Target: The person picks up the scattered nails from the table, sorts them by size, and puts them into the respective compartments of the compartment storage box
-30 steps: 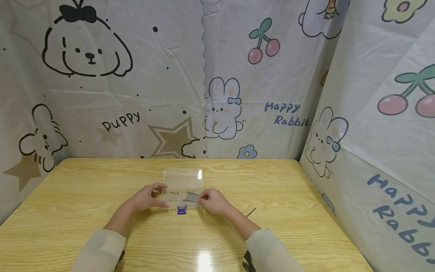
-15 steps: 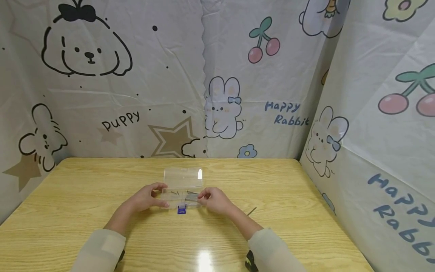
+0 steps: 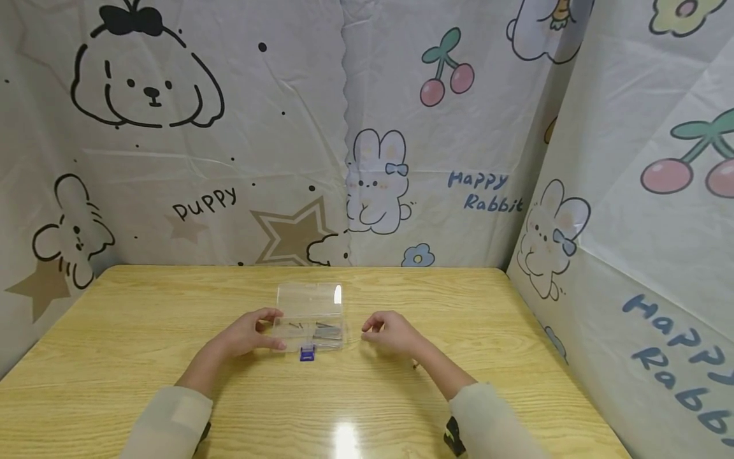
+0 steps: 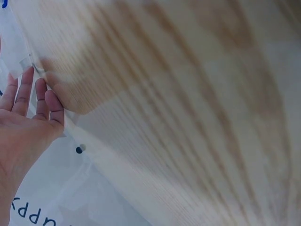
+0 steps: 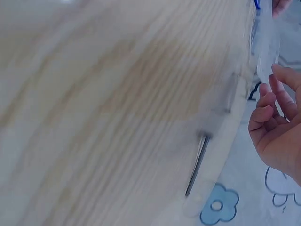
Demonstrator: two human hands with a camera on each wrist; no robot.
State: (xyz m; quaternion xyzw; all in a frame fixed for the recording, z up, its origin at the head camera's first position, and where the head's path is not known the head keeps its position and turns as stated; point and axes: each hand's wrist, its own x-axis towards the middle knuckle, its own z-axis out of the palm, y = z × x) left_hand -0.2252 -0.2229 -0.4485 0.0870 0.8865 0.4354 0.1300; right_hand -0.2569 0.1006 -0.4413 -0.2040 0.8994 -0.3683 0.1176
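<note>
A clear plastic box (image 3: 295, 344) lies on the table with its lid (image 3: 308, 299) swung back and a blue latch (image 3: 307, 353) at the front. Several thin dark nails (image 3: 295, 325) are in its left part, and longer ones (image 3: 327, 336) lie in the right part. My left hand (image 3: 252, 333) holds the box's left end, thumb at the front corner and fingers at the back. Just right of the box hovers my right hand (image 3: 392, 333), fingers loosely curled, nothing visible in them. A loose nail (image 5: 196, 165) lies on the table, mostly hidden by my right forearm in the head view.
The wood-grain table (image 3: 143, 319) ends at a printed cloth (image 3: 287, 159) hung behind it. Another cloth panel (image 3: 625, 268) slants along the right side. Light glares off the table near the front.
My right hand has left the right part of the box and moved to the right. Its forearm now covers most of the loose nail. The left hand stays on the box.
</note>
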